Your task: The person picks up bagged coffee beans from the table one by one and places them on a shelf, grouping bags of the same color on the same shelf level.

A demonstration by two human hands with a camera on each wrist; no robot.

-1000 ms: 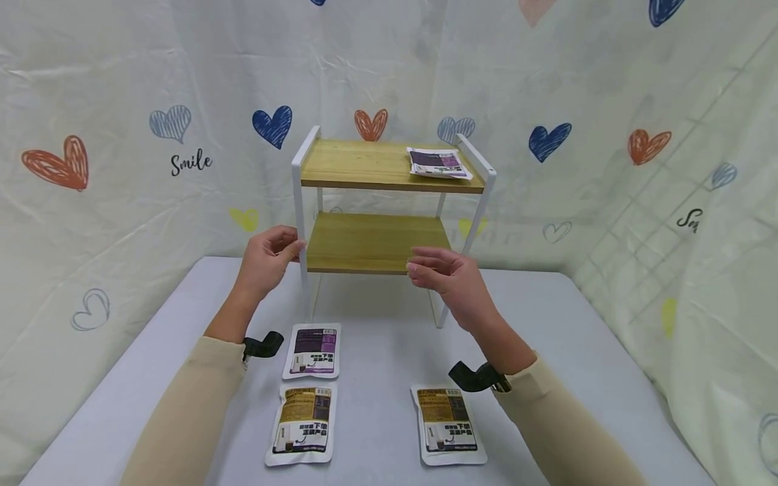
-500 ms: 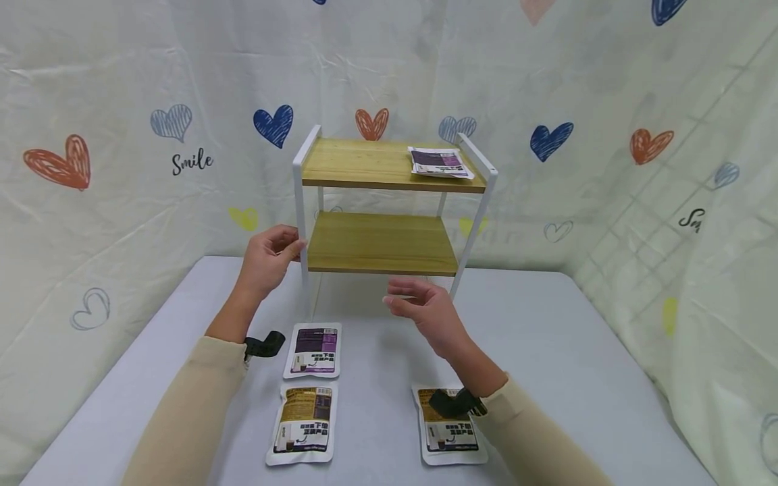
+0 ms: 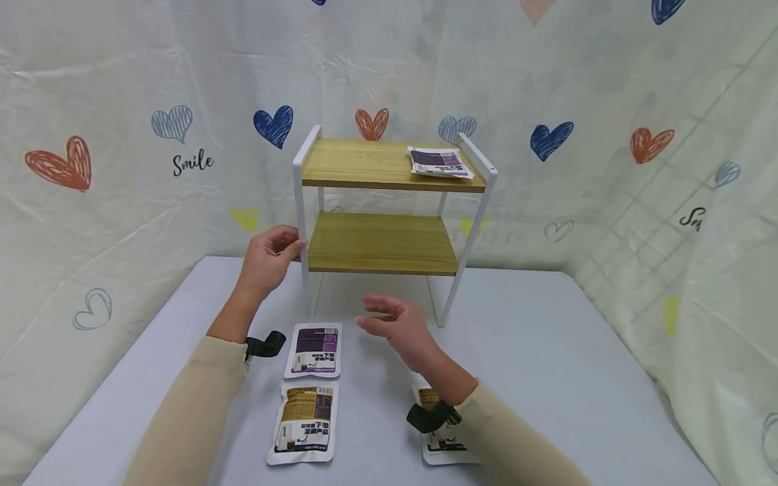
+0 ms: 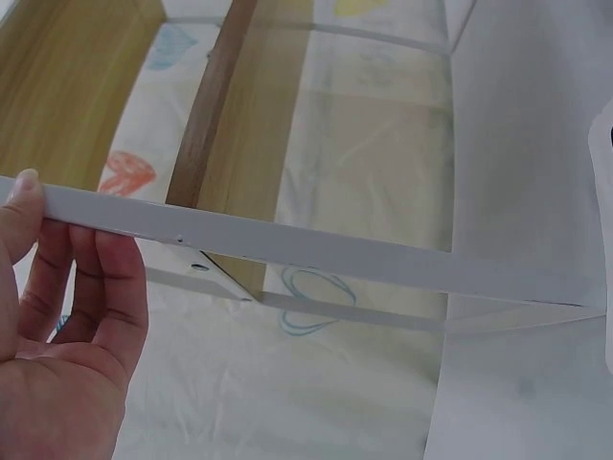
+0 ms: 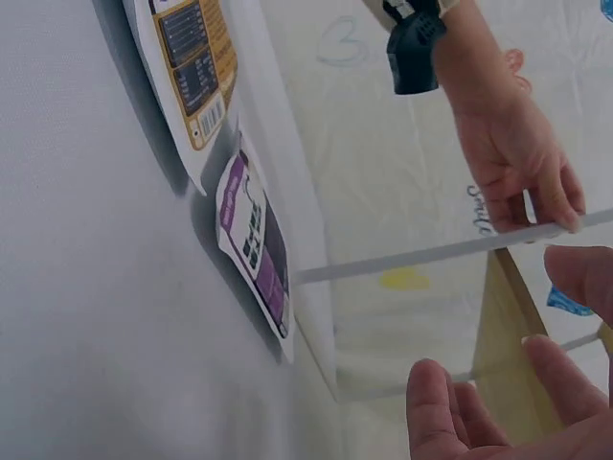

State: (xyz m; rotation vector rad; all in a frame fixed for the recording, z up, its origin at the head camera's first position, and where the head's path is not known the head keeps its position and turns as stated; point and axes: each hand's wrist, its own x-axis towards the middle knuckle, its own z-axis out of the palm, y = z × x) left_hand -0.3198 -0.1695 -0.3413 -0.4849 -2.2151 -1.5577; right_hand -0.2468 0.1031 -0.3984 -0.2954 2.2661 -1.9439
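Observation:
My left hand (image 3: 266, 262) pinches the white front left leg (image 4: 287, 244) of a two-tier shelf rack with wooden boards (image 3: 383, 244), thumb on one side and fingers on the other. Over the table, just in front of the rack, my right hand (image 3: 401, 331) holds nothing, its fingers apart and pointing left. Nearest to it lies a white pouch with a purple label (image 3: 314, 351). Below that one is a pouch with an orange-brown label (image 3: 304, 422). Another orange-brown pouch (image 3: 446, 444) is partly hidden under the right wrist and sleeve.
On the right end of the upper board lie purple-labelled pouches (image 3: 439, 163), overlapping. The white table (image 3: 547, 351) meets a heart-printed curtain (image 3: 200, 74) behind and to the right. A dark camera mount (image 3: 265, 344) sits on the left wrist.
My right hand has come down from beside the lower board, moving left and toward me, nearer to the purple pouch. The left hand has stayed on the leg.

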